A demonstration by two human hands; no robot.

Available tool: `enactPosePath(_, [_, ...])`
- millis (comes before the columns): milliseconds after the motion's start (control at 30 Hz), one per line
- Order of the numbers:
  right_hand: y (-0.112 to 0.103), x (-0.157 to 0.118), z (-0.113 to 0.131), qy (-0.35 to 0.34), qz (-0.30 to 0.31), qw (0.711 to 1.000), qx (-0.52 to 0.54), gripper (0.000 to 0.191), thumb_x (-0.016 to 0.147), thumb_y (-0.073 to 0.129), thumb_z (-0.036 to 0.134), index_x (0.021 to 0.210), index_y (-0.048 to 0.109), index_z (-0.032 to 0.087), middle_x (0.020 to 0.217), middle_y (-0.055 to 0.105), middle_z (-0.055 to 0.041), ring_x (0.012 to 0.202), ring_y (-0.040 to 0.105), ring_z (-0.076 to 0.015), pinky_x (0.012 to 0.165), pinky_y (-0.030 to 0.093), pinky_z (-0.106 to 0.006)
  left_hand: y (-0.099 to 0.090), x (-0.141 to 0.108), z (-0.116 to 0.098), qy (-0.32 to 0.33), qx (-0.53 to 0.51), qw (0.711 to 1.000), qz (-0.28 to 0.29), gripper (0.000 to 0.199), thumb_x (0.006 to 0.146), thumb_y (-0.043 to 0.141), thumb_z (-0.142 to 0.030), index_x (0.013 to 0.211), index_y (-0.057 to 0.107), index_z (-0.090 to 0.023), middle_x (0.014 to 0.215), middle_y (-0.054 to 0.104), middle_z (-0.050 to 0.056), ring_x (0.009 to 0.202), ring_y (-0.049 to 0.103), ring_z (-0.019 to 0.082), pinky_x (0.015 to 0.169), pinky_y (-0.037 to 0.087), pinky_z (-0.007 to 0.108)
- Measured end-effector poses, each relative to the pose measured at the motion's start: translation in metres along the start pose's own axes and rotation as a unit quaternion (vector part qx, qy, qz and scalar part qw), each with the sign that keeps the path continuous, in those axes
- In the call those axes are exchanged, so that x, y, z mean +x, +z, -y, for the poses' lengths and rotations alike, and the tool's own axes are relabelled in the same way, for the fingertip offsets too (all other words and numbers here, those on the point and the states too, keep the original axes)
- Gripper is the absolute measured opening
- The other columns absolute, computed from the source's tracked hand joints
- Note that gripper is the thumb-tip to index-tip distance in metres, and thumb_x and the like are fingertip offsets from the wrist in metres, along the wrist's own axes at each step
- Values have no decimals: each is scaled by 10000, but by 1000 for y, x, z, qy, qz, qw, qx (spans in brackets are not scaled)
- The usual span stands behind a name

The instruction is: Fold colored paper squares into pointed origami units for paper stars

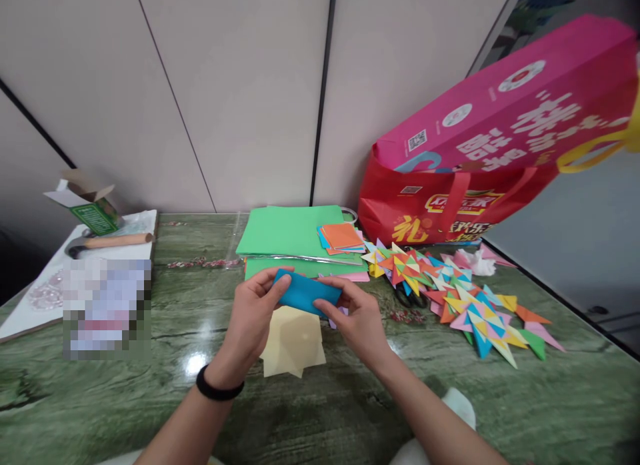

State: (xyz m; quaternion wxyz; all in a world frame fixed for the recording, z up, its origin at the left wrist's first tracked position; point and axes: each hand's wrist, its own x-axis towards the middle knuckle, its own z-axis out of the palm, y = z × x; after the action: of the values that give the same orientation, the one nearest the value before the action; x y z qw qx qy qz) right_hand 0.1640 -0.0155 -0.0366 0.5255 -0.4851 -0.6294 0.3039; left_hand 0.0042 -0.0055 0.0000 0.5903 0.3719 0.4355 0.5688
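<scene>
A blue paper (306, 293), folded into a narrow rectangle, is held up between both hands. My left hand (257, 311) pinches its left end, thumb in front and fingers behind. At the right end, my right hand (355, 316) grips the same paper between thumb and fingers. Pale yellow square sheets (294, 345) lie fanned on the table just below the blue paper. Behind the hands are green sheets (290, 230), with a small stack of orange and other coloured squares (343, 238) on their right part.
Folded multicoloured paper stars (480, 321) spread over the right side, with black scissors (411, 297) partly under them. A red bag (395, 201) stands behind. On the left are a white board (30, 305), a wooden-handled tool (117, 239) and an open green box (97, 215).
</scene>
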Motion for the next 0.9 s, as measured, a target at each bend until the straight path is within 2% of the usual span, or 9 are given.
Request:
enactPosePath(300, [0,0,1,2,-1,1000,-4,230,725,669,281,946,661,218,934,692,-57,697,609,-181,605,494,-286,1,-2,-1,2,4,1000,-2,341,610,774,-305,893,678,-141,721,728,71,677,655,188,609,507,262])
enactPosePath(900, [0,0,2,6,-1,1000,-1,240,722,670,286,951,663,215,940,699,-59,720,623,-188,610,501,-290,2,-2,-2,3,11,1000,-25,336,588,783,-312,856,683,-136,686,721,63,602,635,170,557,498,256])
